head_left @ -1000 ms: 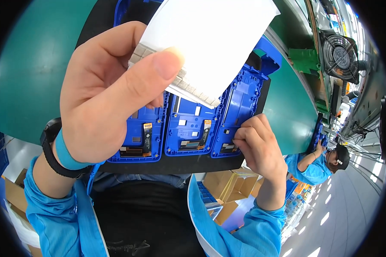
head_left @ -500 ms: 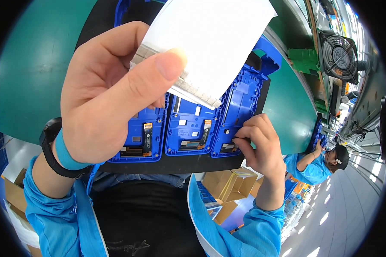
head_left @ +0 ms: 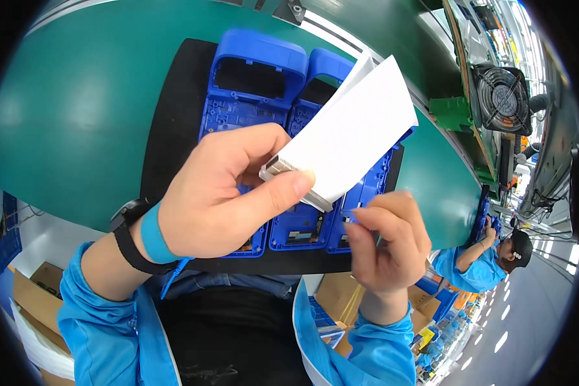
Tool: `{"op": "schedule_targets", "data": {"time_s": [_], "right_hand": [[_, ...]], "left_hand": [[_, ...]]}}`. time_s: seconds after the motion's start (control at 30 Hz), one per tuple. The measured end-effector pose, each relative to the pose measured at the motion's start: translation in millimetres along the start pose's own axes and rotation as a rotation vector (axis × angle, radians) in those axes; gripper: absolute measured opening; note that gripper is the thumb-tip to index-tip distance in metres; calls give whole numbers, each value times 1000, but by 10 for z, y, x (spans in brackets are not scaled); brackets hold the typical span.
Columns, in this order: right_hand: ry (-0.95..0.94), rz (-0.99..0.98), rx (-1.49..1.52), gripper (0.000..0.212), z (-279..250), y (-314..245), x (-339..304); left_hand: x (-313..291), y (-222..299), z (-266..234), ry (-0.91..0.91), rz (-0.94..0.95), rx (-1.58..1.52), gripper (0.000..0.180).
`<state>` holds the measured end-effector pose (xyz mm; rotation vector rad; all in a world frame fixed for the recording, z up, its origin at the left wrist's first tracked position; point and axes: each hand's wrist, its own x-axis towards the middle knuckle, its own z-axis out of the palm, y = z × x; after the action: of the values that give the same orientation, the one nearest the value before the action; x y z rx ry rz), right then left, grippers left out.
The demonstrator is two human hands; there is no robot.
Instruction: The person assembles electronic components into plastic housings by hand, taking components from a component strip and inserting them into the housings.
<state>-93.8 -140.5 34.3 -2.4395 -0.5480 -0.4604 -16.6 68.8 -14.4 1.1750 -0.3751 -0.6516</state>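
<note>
Left hand (head_left: 215,202) is gripping a white sheet (head_left: 360,132) above the black mat (head_left: 167,132); grey pieces (head_left: 278,166) are lining it, apparently unused. Right hand (head_left: 392,241) is pinching by the mat's right end, contents unclear. Blue cases (head_left: 241,114) are lying on the mat, some holding parts (head_left: 300,237): seemingly part-done.

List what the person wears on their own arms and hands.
The left hand and right hand are gloveless. A teal band and a black strap circle the left wrist, with a blue cord beside them. The left sleeve and right sleeve are bright blue, bunched along the forearms.
</note>
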Motion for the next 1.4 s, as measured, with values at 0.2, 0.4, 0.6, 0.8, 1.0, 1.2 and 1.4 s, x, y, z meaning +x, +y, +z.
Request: {"op": "schedule_targets", "data": {"time_s": [0.2,0.4,0.6,0.8,1.0,1.2,1.4], "right_hand": [[19,76,50,15,250,-72,220],[4,136,91,14,279,-55,214],[-20,130,144,13,280,-36,217],[-74,127,75,13,277,-54,216],[30,204,327,9,206,-119,195],[-366,145,136,18,204,-7,86],[-481,161,12,16,288,39,67]], "left_hand": [[28,-5,11,-16,46,22,21],[1,-2,-2,-37,21,-27,27],[-3,-25,-11,-42,64,86,28],[-7,-25,-19,-66,99,194,28],[-6,14,-34,194,126,6,33],[18,-48,-86,251,276,3,38],[-2,-57,-96,222,301,19,36]]}}
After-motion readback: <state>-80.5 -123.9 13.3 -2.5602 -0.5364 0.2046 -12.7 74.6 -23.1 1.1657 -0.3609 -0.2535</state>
